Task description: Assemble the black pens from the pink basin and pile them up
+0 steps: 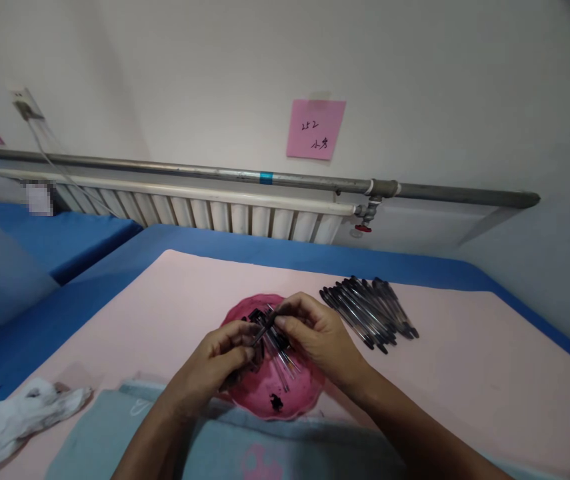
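Observation:
Both hands meet over a pink scalloped bowl [297, 403] and grip a dark pen [263, 331] between them. My left hand [215, 360] pinches its lower end with fingers closed. At the upper end, the thumb and fingertips of my right hand [322, 337] close around a black part, perhaps the cap. Thin clear pen pieces [285, 365] with dark ends lie in the bowl beneath the hands, among small black parts. A black ink stain [276, 401] marks the bowl's near side. To the right lies a pile of capped black pens [365, 310].
A pink sheet [465, 347] covers the blue table [405, 261]. Teal cloth [99, 433] lies at the near edge, with a stained white cloth [25, 417] at left. Behind are a radiator [219, 217], a pipe [189, 170] and a pink note [316, 130].

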The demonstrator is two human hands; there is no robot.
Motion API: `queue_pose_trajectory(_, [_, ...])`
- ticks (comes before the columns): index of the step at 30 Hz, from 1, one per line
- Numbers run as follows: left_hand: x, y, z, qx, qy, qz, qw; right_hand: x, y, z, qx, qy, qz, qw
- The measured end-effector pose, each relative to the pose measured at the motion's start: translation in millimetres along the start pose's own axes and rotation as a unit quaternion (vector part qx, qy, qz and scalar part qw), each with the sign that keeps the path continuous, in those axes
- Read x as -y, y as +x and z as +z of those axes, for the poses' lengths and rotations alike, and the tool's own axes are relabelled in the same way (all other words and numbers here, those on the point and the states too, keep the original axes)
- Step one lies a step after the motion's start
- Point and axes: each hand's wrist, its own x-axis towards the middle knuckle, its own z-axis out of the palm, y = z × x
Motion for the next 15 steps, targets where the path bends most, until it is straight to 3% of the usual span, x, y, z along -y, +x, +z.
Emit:
queue_pose_trajectory(7, [1,0,5,0.020,-0.055,0.041,0.997,-11,4,0,0.008,0.123,0.068,0.990])
queue_pose_trajectory(15, [0,0,7,0.014,-0.055,0.027,0.998,-13,2,3,0.042,0.152,0.086,0.984])
